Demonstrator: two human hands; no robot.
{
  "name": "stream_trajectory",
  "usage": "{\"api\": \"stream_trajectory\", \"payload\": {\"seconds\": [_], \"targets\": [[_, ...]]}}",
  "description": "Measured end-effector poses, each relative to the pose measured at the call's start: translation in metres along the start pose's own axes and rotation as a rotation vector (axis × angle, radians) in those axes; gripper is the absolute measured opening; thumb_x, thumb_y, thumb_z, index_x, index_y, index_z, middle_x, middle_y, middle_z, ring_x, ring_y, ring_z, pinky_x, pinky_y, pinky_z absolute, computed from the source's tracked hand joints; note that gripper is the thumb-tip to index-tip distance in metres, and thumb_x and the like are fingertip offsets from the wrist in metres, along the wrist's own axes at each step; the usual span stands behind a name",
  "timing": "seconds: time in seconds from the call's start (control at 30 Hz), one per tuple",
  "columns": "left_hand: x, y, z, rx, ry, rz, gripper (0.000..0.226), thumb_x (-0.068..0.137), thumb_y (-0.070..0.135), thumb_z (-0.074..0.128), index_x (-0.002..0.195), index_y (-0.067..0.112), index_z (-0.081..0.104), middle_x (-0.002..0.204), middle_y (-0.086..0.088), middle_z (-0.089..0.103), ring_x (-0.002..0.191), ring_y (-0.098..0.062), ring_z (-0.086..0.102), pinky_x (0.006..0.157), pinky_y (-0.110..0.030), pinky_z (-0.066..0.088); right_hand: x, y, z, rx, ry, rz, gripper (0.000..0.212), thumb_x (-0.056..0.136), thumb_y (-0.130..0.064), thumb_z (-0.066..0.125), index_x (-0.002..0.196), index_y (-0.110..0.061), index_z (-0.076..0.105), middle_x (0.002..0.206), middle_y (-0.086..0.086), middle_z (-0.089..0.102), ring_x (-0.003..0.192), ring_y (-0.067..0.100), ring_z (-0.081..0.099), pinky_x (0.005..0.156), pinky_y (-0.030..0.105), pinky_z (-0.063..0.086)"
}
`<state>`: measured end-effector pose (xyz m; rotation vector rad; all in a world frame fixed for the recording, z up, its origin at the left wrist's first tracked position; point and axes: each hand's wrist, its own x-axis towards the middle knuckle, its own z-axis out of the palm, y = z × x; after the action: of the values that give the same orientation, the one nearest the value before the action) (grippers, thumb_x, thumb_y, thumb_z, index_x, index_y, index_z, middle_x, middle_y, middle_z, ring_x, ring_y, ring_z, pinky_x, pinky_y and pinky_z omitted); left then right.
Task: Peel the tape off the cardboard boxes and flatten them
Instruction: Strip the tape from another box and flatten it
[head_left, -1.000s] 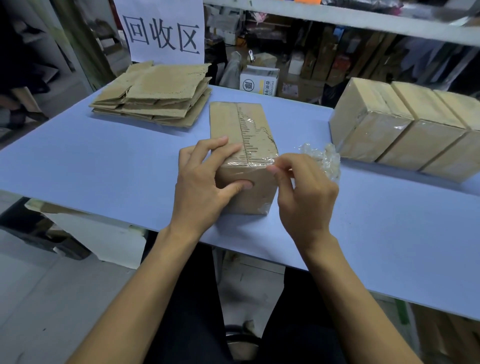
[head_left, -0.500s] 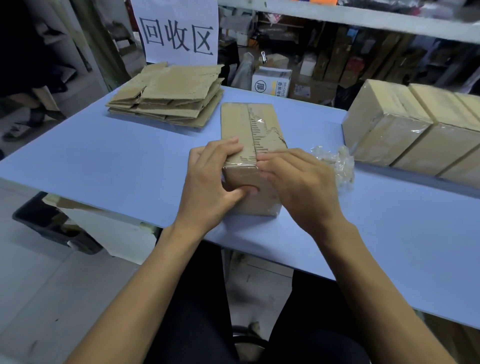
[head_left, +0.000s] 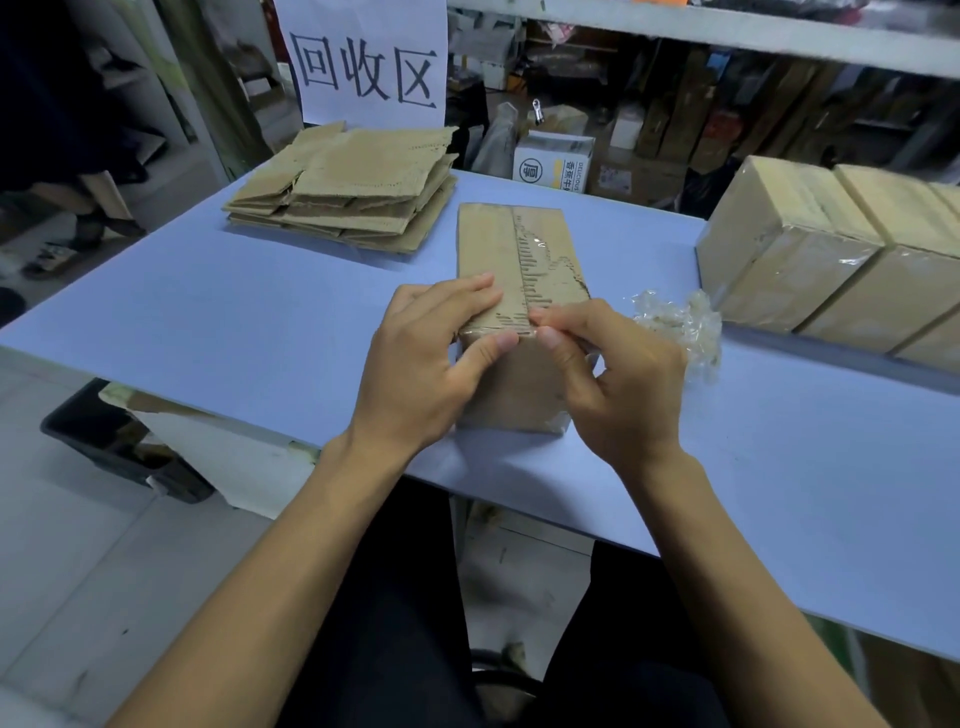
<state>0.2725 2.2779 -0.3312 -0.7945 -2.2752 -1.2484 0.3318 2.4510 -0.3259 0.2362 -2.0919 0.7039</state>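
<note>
Cardboard box: a taped box (head_left: 519, 270) lies at the centre of the frame on the bench, its long side running away from the camera, top face torn and rough along the seam.
Tape: clear tape (head_left: 498, 328) wraps the near top edge of the box.
Left hand: the left hand (head_left: 421, 364) grips the near left corner, fingers flat on top, thumb on the front face.
Right hand: the right hand (head_left: 613, 374) pinches at the tape on the near top edge, thumb and fingers curled; both hands nearly touch.
Bench: a pale blue bench (head_left: 234, 312) crosses the frame.
Flattened stack: flat cardboard pieces (head_left: 353, 192) are piled at upper left.
Sign: a white sheet with handwritten characters (head_left: 363, 62) stands behind that pile.
Tape wad: crumpled clear tape (head_left: 680, 322) lies just right of the box.
Waiting boxes: sealed boxes (head_left: 810, 260) sit in a row at the right edge.
Room: cluttered shelves (head_left: 675, 104) fill the background.
</note>
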Motion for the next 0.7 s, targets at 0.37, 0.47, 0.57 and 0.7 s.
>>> {"api": "stream_trajectory", "payload": {"seconds": [0.37,0.47,0.57,0.7], "targets": [[0.019,0.011,-0.039,0.159,-0.244,0.183,0.030,0.083,0.027,0.061,0.108,0.013,0.071,0.112,0.002,0.075,0.096,-0.016,0.072,0.078,-0.036,0.061,0.013,-0.004,-0.008,0.000,-0.109,0.142,0.010,0.091,-0.027,0.068,0.082,-0.022,0.067,0.067,-0.004,0.068,0.056,0.017,0.052,0.054,0.028,0.035],[0.021,0.008,-0.045,0.102,-0.282,0.186,0.027,0.081,0.009,0.062,0.106,0.011,0.071,0.118,0.004,0.072,0.104,-0.008,0.070,0.085,-0.023,0.058,0.013,-0.004,-0.009,0.011,-0.132,0.153,0.010,0.091,-0.028,0.066,0.084,-0.022,0.068,0.068,-0.003,0.068,0.057,0.019,0.052,0.054,0.030,0.037],[0.026,0.001,-0.054,0.031,-0.316,0.158,0.026,0.084,-0.006,0.054,0.098,0.009,0.070,0.114,0.007,0.072,0.101,0.001,0.069,0.081,-0.016,0.056,0.015,-0.002,-0.011,0.028,-0.132,0.186,0.011,0.092,-0.028,0.066,0.084,-0.021,0.067,0.067,-0.001,0.068,0.058,0.022,0.055,0.054,0.035,0.042],[0.028,0.003,-0.060,-0.022,-0.309,0.161,0.016,0.086,0.001,0.062,0.098,0.009,0.068,0.107,0.007,0.074,0.105,0.008,0.064,0.087,-0.010,0.050,0.017,-0.009,-0.008,-0.023,-0.119,0.191,0.011,0.090,-0.025,0.064,0.081,-0.019,0.066,0.063,-0.004,0.065,0.055,0.017,0.051,0.053,0.036,0.041]]}}
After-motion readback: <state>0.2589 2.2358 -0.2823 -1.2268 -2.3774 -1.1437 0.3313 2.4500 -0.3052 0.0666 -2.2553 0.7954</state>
